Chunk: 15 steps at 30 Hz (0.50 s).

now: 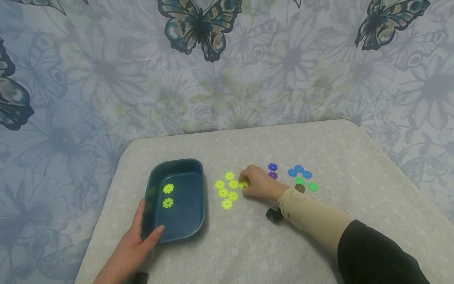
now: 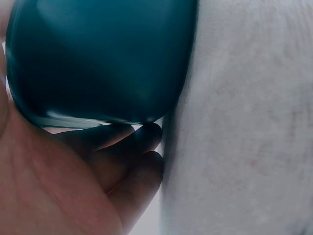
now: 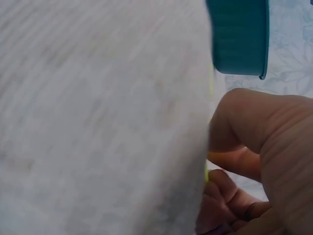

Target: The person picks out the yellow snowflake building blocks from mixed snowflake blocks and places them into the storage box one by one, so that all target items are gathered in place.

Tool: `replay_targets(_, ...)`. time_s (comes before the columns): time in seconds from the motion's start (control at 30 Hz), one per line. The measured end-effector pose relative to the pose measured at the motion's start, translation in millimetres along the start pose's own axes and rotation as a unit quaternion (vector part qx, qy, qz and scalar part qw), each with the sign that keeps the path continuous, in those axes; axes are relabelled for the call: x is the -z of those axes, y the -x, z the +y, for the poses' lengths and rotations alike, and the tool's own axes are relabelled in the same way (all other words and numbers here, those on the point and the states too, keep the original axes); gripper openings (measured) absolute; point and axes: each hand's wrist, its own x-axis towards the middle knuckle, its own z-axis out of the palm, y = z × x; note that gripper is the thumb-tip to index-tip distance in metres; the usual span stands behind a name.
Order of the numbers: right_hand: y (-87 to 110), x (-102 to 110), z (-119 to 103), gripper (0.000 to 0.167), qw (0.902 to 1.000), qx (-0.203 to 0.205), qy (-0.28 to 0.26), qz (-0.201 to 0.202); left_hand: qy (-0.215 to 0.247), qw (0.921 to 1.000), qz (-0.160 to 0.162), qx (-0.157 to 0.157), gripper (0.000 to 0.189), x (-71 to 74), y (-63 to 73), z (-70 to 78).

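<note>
The left hand (image 1: pixel 133 242) grips the near left corner of a dark blue plastic tray (image 1: pixel 204 197), its thumb over the rim and its fingers along the outer wall. In the left wrist view, curled fingers (image 2: pixel 132 166) touch the tray's outside. Two yellow notched discs (image 1: pixel 168 203) lie inside it. The right hand (image 1: pixel 260 183) pinches another yellow notched disc (image 1: pixel 243 184) at the table surface. Only a yellow sliver (image 3: pixel 206 174) shows by its fingertips in the right wrist view. Several more yellow discs (image 1: pixel 223 193) lie between the tray and this hand.
Beyond the right hand lie a dark blue disc (image 1: pixel 272 167), a purple disc (image 1: pixel 272 175), three blue discs (image 1: pixel 299 169), two green discs (image 1: pixel 313 186) and a brown disc (image 1: pixel 300 188). A pale cloth covers the table (image 1: pixel 241 252). A butterfly-patterned wall (image 1: pixel 220 86) stands behind.
</note>
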Motion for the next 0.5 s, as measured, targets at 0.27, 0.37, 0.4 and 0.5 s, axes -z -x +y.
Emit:
replay_targets(0.27,-0.2,1.0,-2.7,0.027,0.9996,-0.027,-0.011,-0.006,0.0,1.0,-0.003,0.006,0.108,-0.3,0.2,1.6)
replay_targets(0.37,0.2,0.7,-2.4,0.027,0.9994,-0.03,-0.018,-0.007,0.0,0.9999,-0.006,0.008,0.108,-0.3,0.0,2.2)
replay_targets(0.4,0.3,0.5,-2.2,0.026,0.9993,-0.031,-0.021,-0.006,-0.001,0.9999,-0.006,0.009,0.108,-0.3,-0.1,2.3)
replay_targets(0.5,0.6,0.5,-1.7,0.025,0.9991,-0.03,-0.028,-0.006,-0.003,0.9999,-0.009,0.013,0.108,-0.1,-0.1,2.5)
